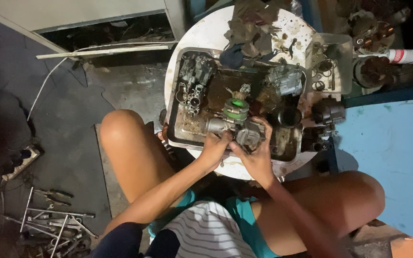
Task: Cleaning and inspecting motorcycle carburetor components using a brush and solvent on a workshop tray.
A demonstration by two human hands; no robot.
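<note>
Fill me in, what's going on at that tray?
A seated person holds a grey metal carburetor body in both hands over a dirty metal tray: left hand at its left end, right hand on its right side. More carburetor parts lie in the tray. Wrenches lie on the floor.

Dim, slightly soft picture; overhead light on the middle, corners in shadow.
</note>
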